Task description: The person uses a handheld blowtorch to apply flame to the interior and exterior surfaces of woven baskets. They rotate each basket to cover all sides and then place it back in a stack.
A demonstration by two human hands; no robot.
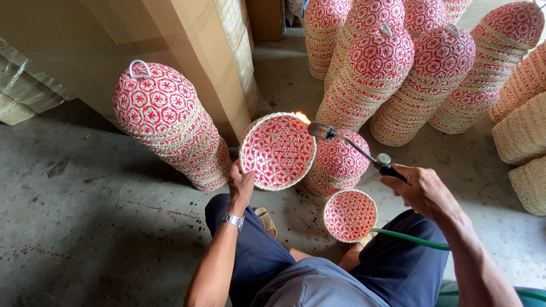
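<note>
Both hands raised: left point(241, 183) tilts basket point(277, 150), right point(424, 190) apparently gripping torch point(352, 146).

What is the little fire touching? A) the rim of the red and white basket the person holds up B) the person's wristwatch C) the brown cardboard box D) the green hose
A: the flame at the torch tip in the right hand sits at the top rim of the basket held by the left hand.

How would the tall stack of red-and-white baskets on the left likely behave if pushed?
The tall basket stack already leans, so it probably tips easily. Its open weave suggests it is light for its size. The rounded sides would likely let it roll on the concrete floor.
</note>
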